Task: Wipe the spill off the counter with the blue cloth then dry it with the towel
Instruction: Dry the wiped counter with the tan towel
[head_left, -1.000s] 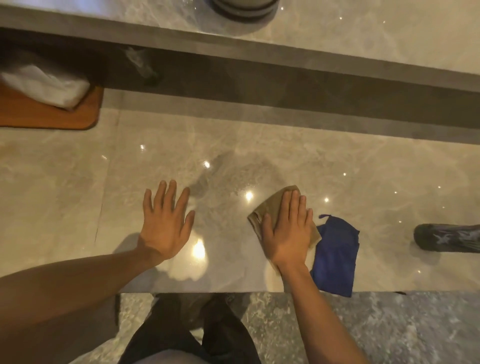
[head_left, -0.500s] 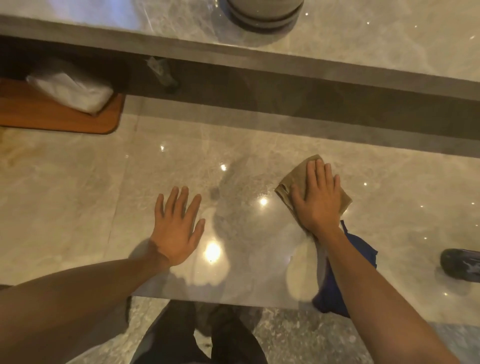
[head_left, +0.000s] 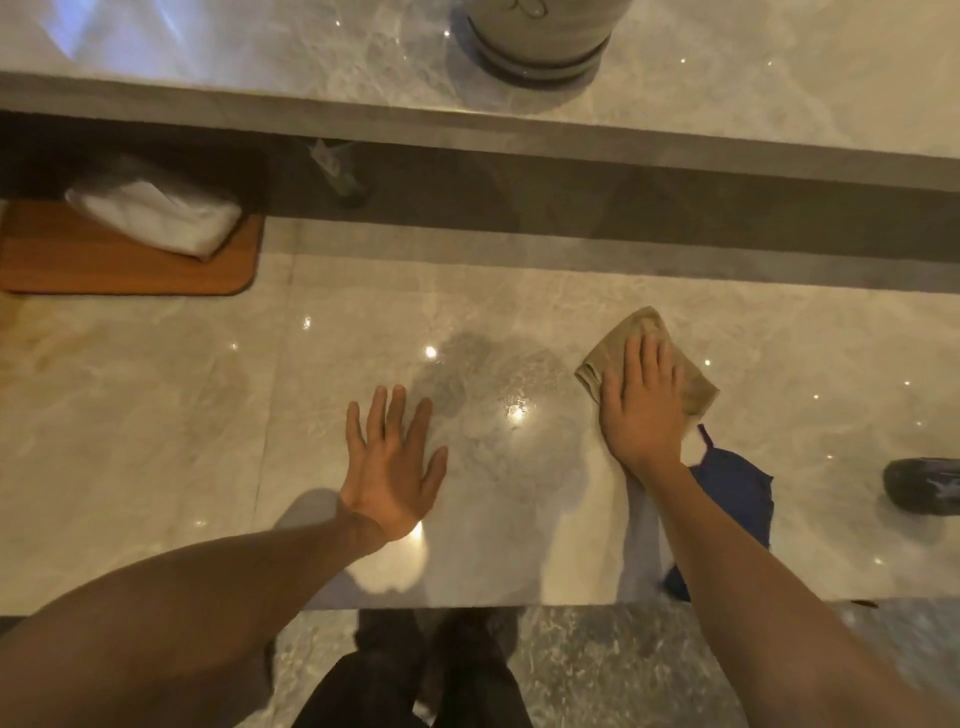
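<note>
Glossy pale marble surface (head_left: 156, 415), ceiling light glints across it. Raised marble ledge (head_left: 753, 83) behind, dark recess (head_left: 571, 208) beneath. Round grey pot (head_left: 537, 39) on ledge. Wooden board (head_left: 104, 260) at left. Speckled grey floor (head_left: 597, 670) below.

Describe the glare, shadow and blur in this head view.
Head view: warm dim light; bright glare spots on the glossy counter between the left hand and the right hand on the towel; soft hand shadows; edges slightly blurred and bowed.
</note>
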